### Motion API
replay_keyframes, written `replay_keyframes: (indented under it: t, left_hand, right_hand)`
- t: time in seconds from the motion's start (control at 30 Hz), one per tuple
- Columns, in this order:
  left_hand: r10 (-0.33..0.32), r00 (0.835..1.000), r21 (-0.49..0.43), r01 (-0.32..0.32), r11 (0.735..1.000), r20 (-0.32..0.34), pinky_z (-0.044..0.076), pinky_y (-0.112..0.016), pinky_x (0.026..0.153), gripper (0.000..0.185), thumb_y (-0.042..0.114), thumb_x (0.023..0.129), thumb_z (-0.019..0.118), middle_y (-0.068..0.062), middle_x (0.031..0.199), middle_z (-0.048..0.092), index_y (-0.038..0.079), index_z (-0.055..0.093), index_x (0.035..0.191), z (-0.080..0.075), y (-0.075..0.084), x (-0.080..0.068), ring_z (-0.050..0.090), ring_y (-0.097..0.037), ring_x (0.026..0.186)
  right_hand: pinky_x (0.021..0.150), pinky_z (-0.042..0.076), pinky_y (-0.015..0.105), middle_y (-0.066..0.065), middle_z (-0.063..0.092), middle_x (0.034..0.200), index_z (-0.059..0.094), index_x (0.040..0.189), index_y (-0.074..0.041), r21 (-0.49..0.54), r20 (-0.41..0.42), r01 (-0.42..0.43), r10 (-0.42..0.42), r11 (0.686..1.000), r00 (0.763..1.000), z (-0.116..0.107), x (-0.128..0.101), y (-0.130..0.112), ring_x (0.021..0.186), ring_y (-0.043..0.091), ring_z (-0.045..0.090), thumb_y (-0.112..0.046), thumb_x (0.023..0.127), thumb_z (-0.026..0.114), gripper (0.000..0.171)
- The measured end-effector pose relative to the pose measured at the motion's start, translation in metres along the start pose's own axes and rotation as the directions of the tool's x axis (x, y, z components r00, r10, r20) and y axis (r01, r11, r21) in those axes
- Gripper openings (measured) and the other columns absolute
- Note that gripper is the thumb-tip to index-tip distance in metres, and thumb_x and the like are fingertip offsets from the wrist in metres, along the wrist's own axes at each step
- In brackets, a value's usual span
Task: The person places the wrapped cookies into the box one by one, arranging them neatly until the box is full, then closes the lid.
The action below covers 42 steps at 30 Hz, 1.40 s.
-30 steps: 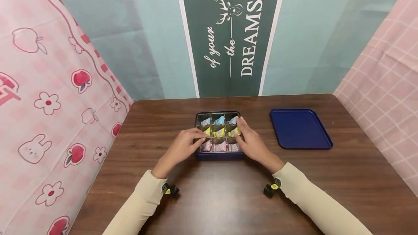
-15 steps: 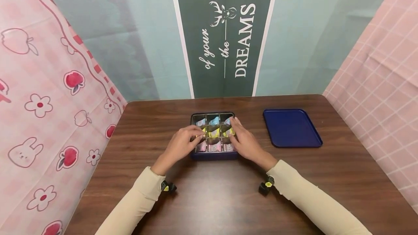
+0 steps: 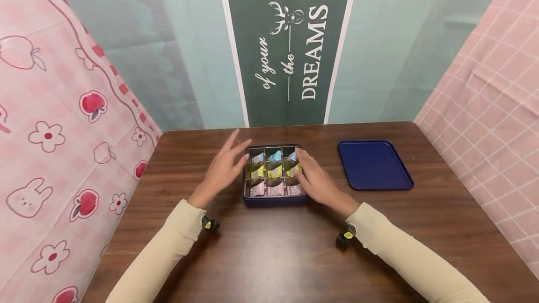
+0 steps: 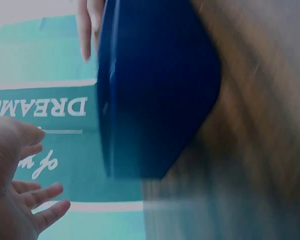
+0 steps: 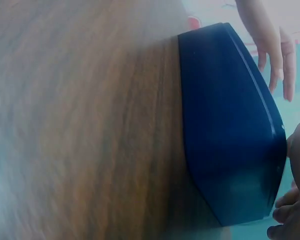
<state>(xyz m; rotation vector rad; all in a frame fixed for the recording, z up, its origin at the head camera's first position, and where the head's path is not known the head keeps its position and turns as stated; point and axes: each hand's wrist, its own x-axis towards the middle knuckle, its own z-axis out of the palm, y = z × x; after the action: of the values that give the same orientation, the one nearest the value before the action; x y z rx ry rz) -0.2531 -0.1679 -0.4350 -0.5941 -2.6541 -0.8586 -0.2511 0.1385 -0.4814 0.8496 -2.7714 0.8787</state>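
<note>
A dark blue box (image 3: 273, 202) stands on the table, its inside split into compartments three across and three deep. Wrapped candies lie in them: blue ones (image 3: 275, 155) in the back row, yellow ones (image 3: 274, 171) in the middle, pink ones (image 3: 275, 189) in front. Just off the box's left side is my left hand (image 3: 222, 165), fingers spread and holding nothing. My right hand (image 3: 317, 180) rests at the right rim, fingers extended and thumb near the right yellow candy, partly covering that side. Both wrist views show the box's plain blue wall (image 4: 160, 90), (image 5: 225, 110) and both hands.
A flat blue lid (image 3: 375, 165) with a raised edge lies on the brown wooden table (image 3: 269, 256), right of the box. Hanging cloths close off the back and both sides; the back one (image 3: 286, 60) carries white lettering.
My left hand has let go of the left yellow candy and moved left, out of the box, fingers spreading. That candy lies in its compartment. My right hand stays at the right rim.
</note>
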Motion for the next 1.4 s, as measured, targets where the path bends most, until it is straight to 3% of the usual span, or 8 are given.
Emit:
replay_keyframes:
  t: [0.17,0.3,0.4,0.57,0.7,0.87,1.13,1.4]
  left_hand:
    - [-0.049,0.998,0.050,0.050,0.997,-0.025,0.052,-0.057,0.089,0.052,0.027,0.104,0.060,-0.016,0.169,0.012,0.017,0.048,0.153,-0.022,-0.013,0.012,0.067,-0.038,0.083]
    - [-0.037,0.998,0.099,0.043,0.994,-0.057,0.030,-0.067,0.111,0.054,0.030,0.103,0.060,-0.016,0.168,0.015,0.016,0.047,0.154,-0.038,-0.018,0.024,0.053,-0.041,0.130]
    - [-0.017,0.996,0.129,0.028,0.991,-0.085,0.019,-0.068,0.116,0.055,0.031,0.103,0.060,-0.015,0.168,0.017,0.018,0.046,0.155,-0.048,-0.018,0.033,0.035,-0.035,0.147]
    - [-0.006,0.994,0.180,0.027,0.983,-0.112,0.007,-0.069,0.118,0.056,0.030,0.103,0.061,-0.016,0.166,0.023,0.017,0.044,0.155,-0.063,-0.017,0.046,0.028,-0.033,0.151]
    - [-0.029,0.993,0.233,0.056,0.971,-0.115,-0.003,-0.069,0.117,0.057,0.031,0.103,0.061,-0.017,0.166,0.024,0.016,0.045,0.155,-0.075,-0.021,0.056,0.038,-0.037,0.146]
    - [-0.046,0.992,0.279,0.078,0.957,-0.119,-0.010,-0.067,0.116,0.058,0.034,0.103,0.060,-0.018,0.166,0.024,0.015,0.043,0.156,-0.089,-0.025,0.062,0.036,-0.037,0.147]
    - [-0.072,0.993,0.291,0.096,0.952,-0.092,-0.006,-0.071,0.115,0.058,0.036,0.104,0.056,-0.019,0.167,0.020,0.015,0.042,0.157,-0.105,-0.024,0.076,0.035,-0.040,0.146]
    - [-0.130,0.990,0.354,0.144,0.924,-0.063,-0.001,-0.073,0.114,0.058,0.035,0.106,0.054,-0.022,0.166,0.019,0.013,0.040,0.157,-0.121,-0.042,0.090,0.031,-0.042,0.148]
  right_hand:
    - [0.121,0.021,0.054,0.014,0.015,0.168,0.014,0.163,-0.005,-0.036,0.023,-0.020,0.021,0.999,1.000,-0.022,0.004,0.002,0.153,0.032,0.022,-0.028,0.109,0.046,0.067]
    - [0.122,0.016,0.052,0.013,0.015,0.168,0.013,0.163,-0.007,-0.080,0.014,-0.014,0.015,0.997,1.000,-0.047,0.010,0.006,0.153,0.033,0.020,-0.037,0.110,0.040,0.067]
    - [0.123,0.014,0.051,0.015,0.017,0.168,0.013,0.163,-0.007,-0.125,0.009,0.004,-0.002,0.992,1.000,-0.064,0.017,0.010,0.153,0.034,0.019,-0.040,0.111,0.035,0.066]
    - [0.124,0.011,0.051,0.017,0.019,0.167,0.013,0.164,-0.008,-0.202,0.043,0.040,-0.032,0.978,0.999,-0.088,0.029,0.008,0.154,0.035,0.017,-0.043,0.111,0.033,0.067]
    - [0.124,0.009,0.053,0.020,0.019,0.167,0.012,0.164,-0.008,-0.254,0.068,0.054,-0.038,0.966,0.997,-0.108,0.043,0.006,0.154,0.036,0.017,-0.044,0.110,0.034,0.068]
    - [0.122,0.008,0.059,0.021,0.017,0.167,0.010,0.164,-0.008,-0.293,0.095,0.032,-0.004,0.956,0.995,-0.128,0.058,0.014,0.154,0.038,0.015,-0.048,0.110,0.032,0.071]
    - [0.121,0.003,0.063,0.024,0.015,0.167,0.004,0.164,-0.008,-0.294,0.109,-0.001,0.035,0.956,0.993,-0.156,0.068,0.021,0.154,0.039,0.011,-0.051,0.110,0.028,0.073]
    - [0.119,0.003,0.066,0.027,0.015,0.166,0.005,0.163,-0.002,-0.297,0.069,-0.016,0.038,0.955,0.997,-0.187,0.087,0.025,0.154,0.041,0.011,-0.046,0.111,0.028,0.072]
